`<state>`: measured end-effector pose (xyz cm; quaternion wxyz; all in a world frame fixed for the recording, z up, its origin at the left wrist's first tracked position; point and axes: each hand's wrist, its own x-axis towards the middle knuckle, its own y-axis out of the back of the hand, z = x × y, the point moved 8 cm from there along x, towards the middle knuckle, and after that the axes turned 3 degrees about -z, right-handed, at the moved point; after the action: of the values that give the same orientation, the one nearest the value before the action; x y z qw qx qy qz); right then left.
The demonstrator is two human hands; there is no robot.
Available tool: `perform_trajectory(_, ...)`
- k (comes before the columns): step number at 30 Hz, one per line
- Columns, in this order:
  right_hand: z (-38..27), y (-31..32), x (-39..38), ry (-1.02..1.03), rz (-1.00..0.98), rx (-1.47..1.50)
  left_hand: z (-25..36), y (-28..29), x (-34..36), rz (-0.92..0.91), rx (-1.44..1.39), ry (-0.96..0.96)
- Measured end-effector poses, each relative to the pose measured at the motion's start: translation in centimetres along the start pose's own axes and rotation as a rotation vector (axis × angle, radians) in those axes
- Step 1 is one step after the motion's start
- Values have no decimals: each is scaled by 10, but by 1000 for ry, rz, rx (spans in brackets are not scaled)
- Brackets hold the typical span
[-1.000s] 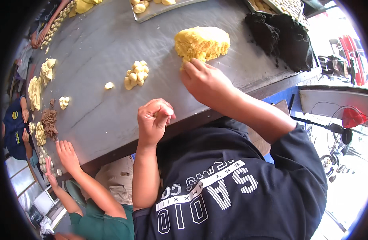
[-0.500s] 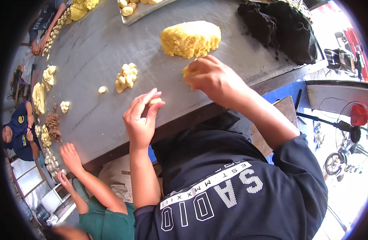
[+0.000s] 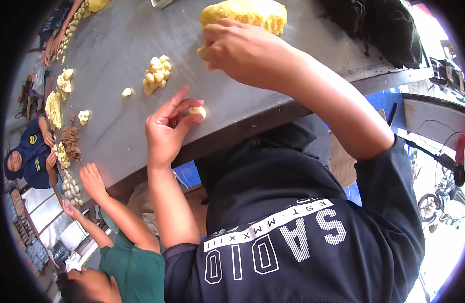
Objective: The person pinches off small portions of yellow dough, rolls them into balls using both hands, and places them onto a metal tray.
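Note:
My left hand point(image 3: 167, 126) is above the table's near edge, holding a small pale yellow dough ball point(image 3: 198, 111) between thumb and fingers. My right hand point(image 3: 242, 53) is farther forward, closed around a yellow dough piece point(image 3: 201, 51) that is mostly hidden by its fingers. Just beyond that hand rests a large yellow dough lump point(image 3: 268, 14), partly covered by it. Ahead of my left hand lies a small pile of pale dough balls point(image 3: 157, 76), with a single dough ball point(image 3: 127, 92) to its left.
A dark, crumpled mass point(image 3: 374, 30) lies on the grey table point(image 3: 106, 131) at far right. On the left are brown dough point(image 3: 71, 143), yellow dough point(image 3: 53, 110) and a group of pale balls point(image 3: 71, 188). A green-shirted co-worker point(image 3: 134, 262) sits close on my left; others work farther off.
My right hand has moved left and forward, in front of the large lump, with its dough piece. My left hand has turned, and its ball shows more. The view has shifted.

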<state>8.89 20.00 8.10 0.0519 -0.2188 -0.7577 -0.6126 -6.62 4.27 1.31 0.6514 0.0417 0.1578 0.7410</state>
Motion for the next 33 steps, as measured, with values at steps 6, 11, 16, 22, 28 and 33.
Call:
perform_trajectory(6,5,-7,-25,106,-188,194,2,-8,-19,166,89,-137)
perform_trajectory(11,-3,-2,-48,-134,13,322,34,-23,-27,243,549,-361)
perform_trajectory(16,-1,6,-66,-206,0,239,29,-31,-27,213,217,-183)
perform_trajectory(22,16,22,-113,-264,128,176,29,-8,-29,136,502,-428)
perform_trajectory(28,-13,1,-78,-35,-34,299,30,-1,4,-33,467,-215)
perform_trajectory(33,4,29,-81,-80,203,-131,9,13,-34,392,207,-188)
